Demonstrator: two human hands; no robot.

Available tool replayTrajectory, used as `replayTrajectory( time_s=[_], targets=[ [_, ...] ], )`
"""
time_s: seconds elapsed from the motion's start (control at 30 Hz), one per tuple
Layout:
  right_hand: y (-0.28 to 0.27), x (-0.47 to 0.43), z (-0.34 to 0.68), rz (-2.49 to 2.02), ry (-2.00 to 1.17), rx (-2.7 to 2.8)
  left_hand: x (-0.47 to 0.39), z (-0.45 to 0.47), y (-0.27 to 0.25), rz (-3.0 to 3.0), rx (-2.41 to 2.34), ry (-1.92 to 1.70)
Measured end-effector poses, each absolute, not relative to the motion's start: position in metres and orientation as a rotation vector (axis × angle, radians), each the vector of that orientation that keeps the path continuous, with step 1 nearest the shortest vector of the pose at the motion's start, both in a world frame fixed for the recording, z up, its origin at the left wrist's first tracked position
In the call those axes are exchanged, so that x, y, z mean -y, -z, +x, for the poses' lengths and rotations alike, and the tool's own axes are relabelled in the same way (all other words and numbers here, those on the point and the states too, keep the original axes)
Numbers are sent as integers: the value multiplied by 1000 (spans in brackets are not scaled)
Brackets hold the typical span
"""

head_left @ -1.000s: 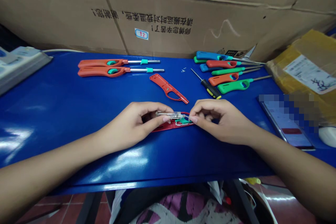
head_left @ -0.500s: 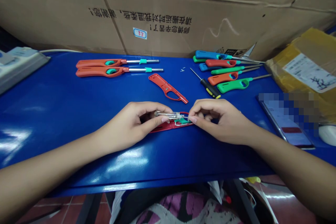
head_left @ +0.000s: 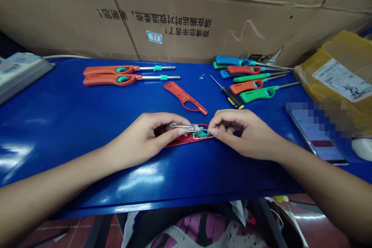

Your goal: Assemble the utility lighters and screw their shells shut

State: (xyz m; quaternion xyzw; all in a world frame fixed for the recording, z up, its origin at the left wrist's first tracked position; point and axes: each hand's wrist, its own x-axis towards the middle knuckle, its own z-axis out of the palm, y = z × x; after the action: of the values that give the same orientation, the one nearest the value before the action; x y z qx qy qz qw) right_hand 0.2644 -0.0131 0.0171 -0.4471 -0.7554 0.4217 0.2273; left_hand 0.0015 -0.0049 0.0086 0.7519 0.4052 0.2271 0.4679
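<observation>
My left hand (head_left: 158,131) is closed, pinching a clear lighter fuel tank (head_left: 184,127) between thumb and fingers. Beneath the tank lies a red lighter casing half (head_left: 183,140), with a green trigger (head_left: 202,134) and a white wire at its right part. At the tank's right end, my right hand (head_left: 235,131) pinches a thin, pale tube or wire (head_left: 205,129), whose far end its fingertips hide. Just beyond both hands, the other red casing half (head_left: 186,99) rests on the blue table with its inside facing up.
Two orange-red lighters (head_left: 109,80) lie at the back left. A screwdriver (head_left: 232,97) and a pile of coloured lighters (head_left: 258,95) lie at the back right. A phone (head_left: 316,135) and a taped box (head_left: 340,69) stand farther right; a large carton (head_left: 174,4) walls the back.
</observation>
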Motion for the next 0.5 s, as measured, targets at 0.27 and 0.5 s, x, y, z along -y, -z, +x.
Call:
replayTrajectory(
  time_s=[0.27,0.5],
  targets=[
    [-17,12,264,-1234,-1150,2089,4,2,-9,1852,-1012,-546],
    [-17,13,263,-1241,-1167,2086,5,3,-8,1863,-1018,-535]
  ],
)
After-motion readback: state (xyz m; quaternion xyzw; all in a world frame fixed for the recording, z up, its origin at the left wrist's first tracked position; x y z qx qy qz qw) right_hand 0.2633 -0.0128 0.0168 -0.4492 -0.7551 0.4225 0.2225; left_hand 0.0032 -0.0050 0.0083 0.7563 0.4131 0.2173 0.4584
